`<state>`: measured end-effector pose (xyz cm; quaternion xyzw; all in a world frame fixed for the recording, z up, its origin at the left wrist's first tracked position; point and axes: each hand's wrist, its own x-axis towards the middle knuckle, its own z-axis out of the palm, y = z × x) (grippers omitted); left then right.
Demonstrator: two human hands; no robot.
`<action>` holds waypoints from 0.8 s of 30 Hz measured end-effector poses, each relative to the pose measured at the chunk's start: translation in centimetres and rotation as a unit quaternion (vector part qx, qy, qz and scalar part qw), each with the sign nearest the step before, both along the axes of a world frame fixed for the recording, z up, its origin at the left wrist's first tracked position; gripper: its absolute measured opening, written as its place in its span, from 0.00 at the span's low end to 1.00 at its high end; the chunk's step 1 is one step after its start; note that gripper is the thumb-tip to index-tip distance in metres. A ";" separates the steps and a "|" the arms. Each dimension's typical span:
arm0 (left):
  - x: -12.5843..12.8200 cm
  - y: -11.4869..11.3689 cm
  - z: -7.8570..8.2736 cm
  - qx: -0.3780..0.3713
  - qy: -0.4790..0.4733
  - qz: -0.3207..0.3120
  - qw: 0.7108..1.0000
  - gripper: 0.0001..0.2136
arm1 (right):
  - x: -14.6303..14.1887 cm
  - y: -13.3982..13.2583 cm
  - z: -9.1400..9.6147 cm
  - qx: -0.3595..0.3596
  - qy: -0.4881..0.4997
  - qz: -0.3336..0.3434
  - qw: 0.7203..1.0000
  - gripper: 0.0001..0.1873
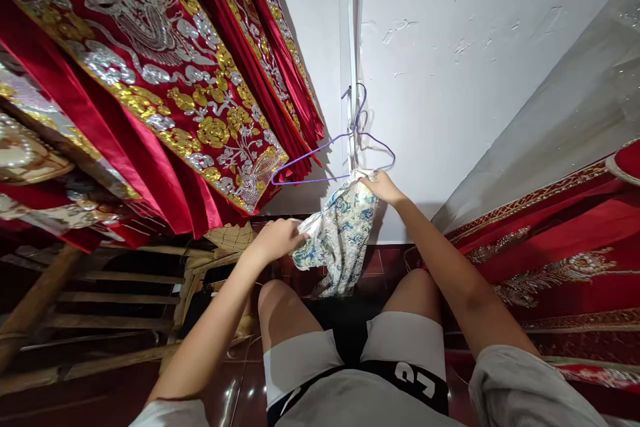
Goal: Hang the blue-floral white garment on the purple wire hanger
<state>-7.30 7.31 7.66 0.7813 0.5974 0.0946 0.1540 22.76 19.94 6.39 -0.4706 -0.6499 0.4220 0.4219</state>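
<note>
In the middle of the head view a purple wire clothes hanger (310, 152) hangs by its hook from a thin bar on the wall. A white garment with a blue and green floral print (345, 230) hangs down by the hanger's lower bar. My right hand (381, 187) pinches the garment's upper edge close to that bar. My left hand (280, 240) grips the garment's left edge, lower down and out to the side. The garment's exact kind cannot be made out, and its lower end bunches between my knees.
Red cloths with gold and silver embroidery (215, 127) hang at the left. Below them stands a bamboo chair (125, 300). At the right is more red beaded fabric (565, 260). A white wall (450, 100) stands ahead, over a dark red tiled floor (240, 380).
</note>
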 end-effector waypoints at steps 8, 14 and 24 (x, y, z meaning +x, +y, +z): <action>-1.7 3.5 5.0 0.196 -0.021 -0.037 0.980 0.08 | 4.1 -4.2 -0.1 0.069 -0.046 -0.088 0.993 0.10; 3.8 5.5 7.5 0.260 -0.113 -0.124 0.951 0.03 | 4.5 -7.0 1.1 0.118 -0.095 -0.046 0.987 0.09; 5.8 10.2 7.0 0.298 -0.155 -0.124 0.934 0.14 | 9.4 -7.9 3.7 0.149 -0.024 -0.239 0.959 0.33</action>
